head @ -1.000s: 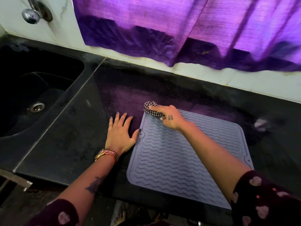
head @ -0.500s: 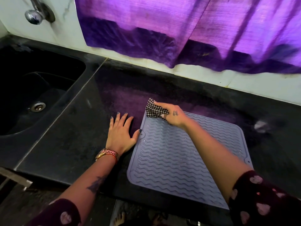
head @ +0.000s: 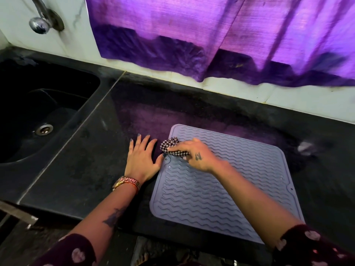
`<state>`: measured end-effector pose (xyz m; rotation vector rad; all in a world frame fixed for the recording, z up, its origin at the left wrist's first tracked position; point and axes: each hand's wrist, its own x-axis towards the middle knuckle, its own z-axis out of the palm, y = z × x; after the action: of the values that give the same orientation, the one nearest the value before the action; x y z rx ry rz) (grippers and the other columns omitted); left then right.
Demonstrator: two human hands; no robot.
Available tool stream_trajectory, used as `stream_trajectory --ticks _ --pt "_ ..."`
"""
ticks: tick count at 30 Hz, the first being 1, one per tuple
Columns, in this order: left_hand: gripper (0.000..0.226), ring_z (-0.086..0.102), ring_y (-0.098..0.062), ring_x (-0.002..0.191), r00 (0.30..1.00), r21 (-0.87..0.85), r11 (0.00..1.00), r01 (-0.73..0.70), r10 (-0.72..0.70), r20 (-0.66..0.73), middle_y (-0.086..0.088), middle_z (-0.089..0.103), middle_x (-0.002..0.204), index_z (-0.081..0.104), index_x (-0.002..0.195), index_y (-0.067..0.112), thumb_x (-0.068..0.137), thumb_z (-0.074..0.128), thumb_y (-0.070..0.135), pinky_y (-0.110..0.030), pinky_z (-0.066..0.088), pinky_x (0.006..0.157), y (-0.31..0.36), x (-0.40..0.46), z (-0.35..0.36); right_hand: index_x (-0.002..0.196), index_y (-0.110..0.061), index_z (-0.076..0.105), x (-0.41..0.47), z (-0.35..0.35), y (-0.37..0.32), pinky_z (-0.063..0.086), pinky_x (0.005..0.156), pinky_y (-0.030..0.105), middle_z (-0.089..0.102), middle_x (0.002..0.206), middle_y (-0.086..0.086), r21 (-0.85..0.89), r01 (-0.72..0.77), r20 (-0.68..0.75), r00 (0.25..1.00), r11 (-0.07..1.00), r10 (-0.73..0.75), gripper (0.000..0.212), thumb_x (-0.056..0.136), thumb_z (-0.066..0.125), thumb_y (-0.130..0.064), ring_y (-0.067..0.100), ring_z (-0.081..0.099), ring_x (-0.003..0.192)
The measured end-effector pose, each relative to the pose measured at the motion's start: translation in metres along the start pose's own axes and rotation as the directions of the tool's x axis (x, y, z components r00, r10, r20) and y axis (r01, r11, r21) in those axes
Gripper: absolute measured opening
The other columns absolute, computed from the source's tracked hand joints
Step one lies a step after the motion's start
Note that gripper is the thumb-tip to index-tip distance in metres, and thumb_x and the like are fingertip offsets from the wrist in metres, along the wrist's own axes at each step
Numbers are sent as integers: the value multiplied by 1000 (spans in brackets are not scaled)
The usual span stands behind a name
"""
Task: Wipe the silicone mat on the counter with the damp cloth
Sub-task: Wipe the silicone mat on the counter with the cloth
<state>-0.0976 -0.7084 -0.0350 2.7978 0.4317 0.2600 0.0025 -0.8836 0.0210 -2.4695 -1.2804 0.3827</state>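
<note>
Right hand (head: 197, 157) grips cloth (head: 172, 147) at mat's (head: 221, 189) left edge; left hand (head: 141, 160) flat, fingers spread, on bench (head: 76, 160).

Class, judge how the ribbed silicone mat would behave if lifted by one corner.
The silicone mat looks thin and lies flat on the counter, so it would probably flop. The left hand rests at its edge, suggesting it may slide when wiped.

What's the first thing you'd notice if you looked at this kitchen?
The glowing purple curtain along the back wall stands out first. Below it, a grey wavy mat lies on the black counter, with the right hand pressing a checked cloth at its left edge. The left hand rests flat beside it.
</note>
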Motion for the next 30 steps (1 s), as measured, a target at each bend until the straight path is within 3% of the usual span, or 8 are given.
stream_trajectory --ticks 4,8,10,11,13,16,26,30 --pt "83 10 -27 145 1000 -12 1000 -4 4 -6 -7 29 152 38 141 19 74 17 64 -43 -2 118 -1 0 -1 119 -46 58 -6 -13 0 47 92 31 60 124 -13 321 -101 108 992 942 69 60 78 61 -1 13 58 106" --pt "81 10 -26 145 1000 -23 1000 1 -1 -4 -6 29 153 38 141 20 77 19 66 -43 -3 118 -1 0 0 112 -38 60 2 -42 10 48 86 30 56 125 -5 767 -247 136 965 592 226 58 79 56 9 18 54 111" --pt "81 9 -26 145 1000 -16 1000 6 -6 2 -5 28 153 37 142 20 77 19 66 -42 -3 118 -1 0 0 117 -33 59 15 -43 15 50 85 33 57 127 3 824 -275 111 936 495 335 48 82 59 0 22 56 109" --pt "81 9 -26 145 1000 -11 1000 7 -7 3 -5 28 153 37 142 21 77 19 66 -42 -4 118 -1 0 0 123 -32 56 22 -39 18 50 88 35 56 128 5 771 -312 90 916 554 391 44 84 63 -14 22 56 111" --pt "80 10 -26 145 1000 -12 1000 7 -7 -4 -5 29 153 37 141 21 77 19 66 -41 -4 118 -1 0 1 136 -31 44 32 -25 25 41 101 40 48 134 5 393 -428 52 894 814 445 67 76 67 -51 24 46 122" --pt "80 10 -26 145 1000 -22 1000 8 -8 -10 -5 29 152 38 141 20 77 20 65 -41 -4 118 -1 -1 1 145 -27 29 33 -7 23 31 102 38 36 135 5 -108 -453 -63 892 885 448 87 73 62 -65 25 32 124" --pt "79 10 -26 145 1000 -22 1000 3 -3 -6 -6 29 152 38 141 20 78 21 65 -42 -3 118 0 0 0 139 -23 41 20 -6 11 37 95 33 51 127 4 -264 -213 -146 973 941 179 51 91 55 -34 24 44 117" --pt "80 11 -26 145 1000 -25 1000 3 -3 -11 -6 30 152 39 140 20 77 20 65 -43 -3 118 -1 0 0 132 -26 52 16 -14 19 40 96 31 58 125 2 12 -194 -10 981 981 194 48 86 65 -27 22 51 117"
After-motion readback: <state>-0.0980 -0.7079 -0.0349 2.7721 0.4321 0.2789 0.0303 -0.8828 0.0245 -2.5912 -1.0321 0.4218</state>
